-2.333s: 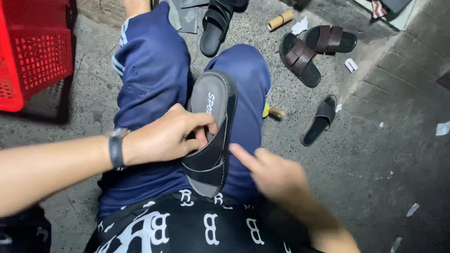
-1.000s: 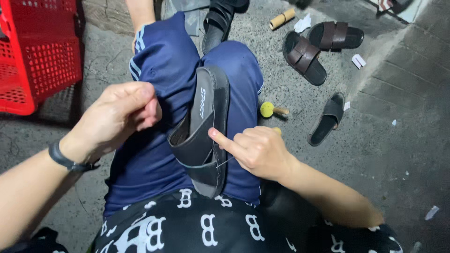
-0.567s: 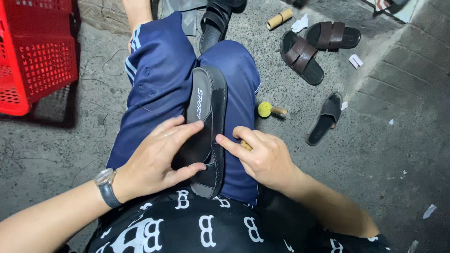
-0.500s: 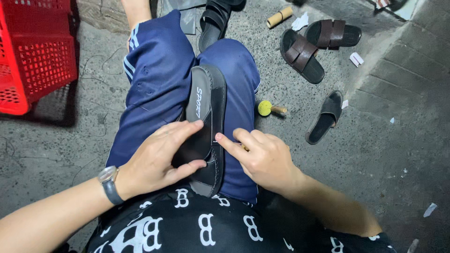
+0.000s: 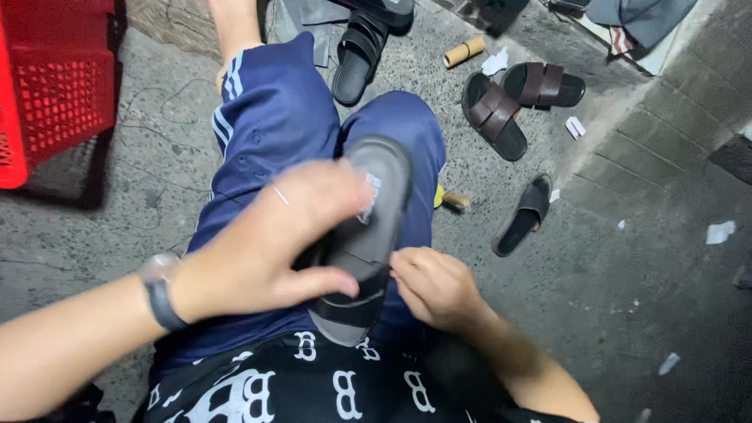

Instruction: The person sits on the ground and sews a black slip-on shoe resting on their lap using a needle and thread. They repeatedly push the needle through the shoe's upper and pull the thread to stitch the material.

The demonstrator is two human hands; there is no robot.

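One black sandal [image 5: 368,227] on lap, over blue trousers [image 5: 274,133]. Left hand [image 5: 266,243] clasps its side; right hand [image 5: 435,286] pinches its lower edge. Ground: two brown sandals [image 5: 521,102], three more black sandals [image 5: 523,215]. One red crate [image 5: 59,86] at left.

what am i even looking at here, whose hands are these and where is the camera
The camera sits on a person's head and looks down, so you see their own arms and lap. There is no machine, only two bare hands.

The person sits on a rough concrete floor in blue track pants. On their lap lies a black slide sandal. The left hand, with a watch on the wrist, wraps over the sandal; it is blurred. The right hand, fingers curled, rests at the sandal's edge near the strap.

Around them: a red plastic crate to the left, a pair of brown sandals, a single black sandal, another black sandal near the foot, a cardboard tube and scraps of paper.
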